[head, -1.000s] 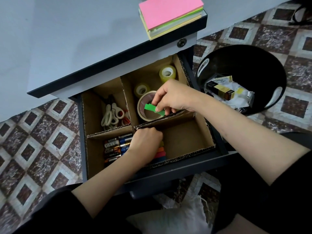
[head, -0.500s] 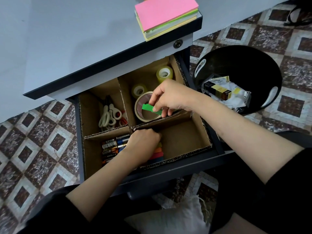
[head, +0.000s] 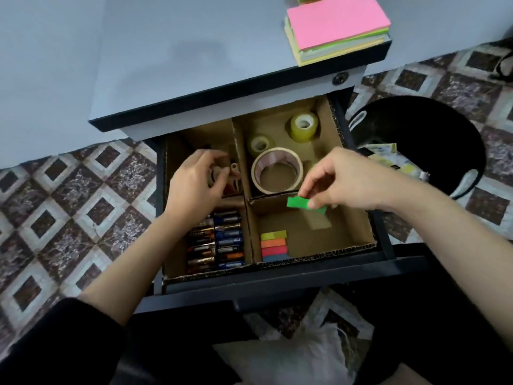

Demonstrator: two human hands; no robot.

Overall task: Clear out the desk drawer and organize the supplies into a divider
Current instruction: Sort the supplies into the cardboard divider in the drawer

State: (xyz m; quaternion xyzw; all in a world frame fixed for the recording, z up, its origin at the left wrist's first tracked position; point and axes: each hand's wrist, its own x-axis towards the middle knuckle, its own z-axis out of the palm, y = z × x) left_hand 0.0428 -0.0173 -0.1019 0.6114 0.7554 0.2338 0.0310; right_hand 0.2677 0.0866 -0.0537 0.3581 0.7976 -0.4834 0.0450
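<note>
Left hand (head: 194,180) shifted onto, perhaps gripping, scissors (head: 234,170); right hand (head: 342,179) pinches green flags (head: 301,203), which next need lowering beside coloured stack (head: 273,245).

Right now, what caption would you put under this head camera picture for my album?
Right hand pinches a green sticky tab over the cardboard divider; left hand is at the scissors.

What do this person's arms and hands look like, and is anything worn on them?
The left hand and right hand are bare: no gloves, and no ring or watch shows. The forearms are bare too. The black left sleeve ends near the elbow. The right arm runs into black clothing at the lower right, probably a matching sleeve.
</note>
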